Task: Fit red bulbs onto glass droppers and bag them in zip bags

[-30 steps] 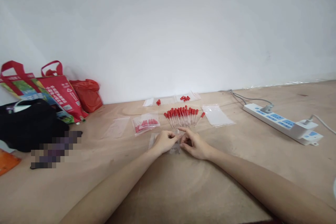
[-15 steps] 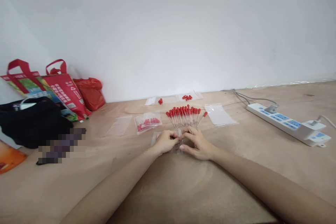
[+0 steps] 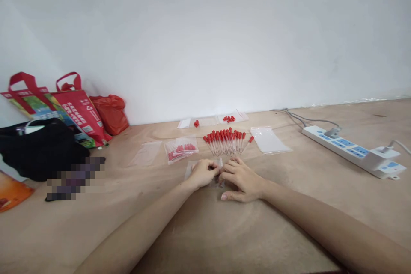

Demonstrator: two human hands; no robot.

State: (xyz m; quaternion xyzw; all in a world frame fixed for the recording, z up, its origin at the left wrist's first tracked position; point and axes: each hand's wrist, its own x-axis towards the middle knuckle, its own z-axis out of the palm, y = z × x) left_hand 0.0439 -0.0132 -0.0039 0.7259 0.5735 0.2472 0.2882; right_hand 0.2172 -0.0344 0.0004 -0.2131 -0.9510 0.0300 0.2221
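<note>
A clear plastic zip bag (image 3: 191, 167) lies flat on the wooden table, partly covered by my hands. My left hand (image 3: 203, 174) is closed on this bag, its thumb and fingers pinching near the bag's right part. My right hand (image 3: 242, 182) rests at the bag's right edge, thumb spread well away from the curled fingers, whose tips touch the bag beside my left fingertips. Just beyond the hands, several glass droppers with red rubber bulbs (image 3: 226, 139) lie fanned out. Left of them is a zip bag of red bulbs (image 3: 181, 149).
A stack of clear bags (image 3: 269, 140) lies right of the droppers; a flat bag (image 3: 146, 154) lies left. Loose red bulbs (image 3: 229, 119) sit near the wall. A power strip (image 3: 351, 150) with cables is at right. Shopping bags (image 3: 81, 111) and a black bag (image 3: 41, 150) stand left.
My right thumb has moved away from the bag and down toward me, so the right hand has opened wider. My left hand has barely moved.
</note>
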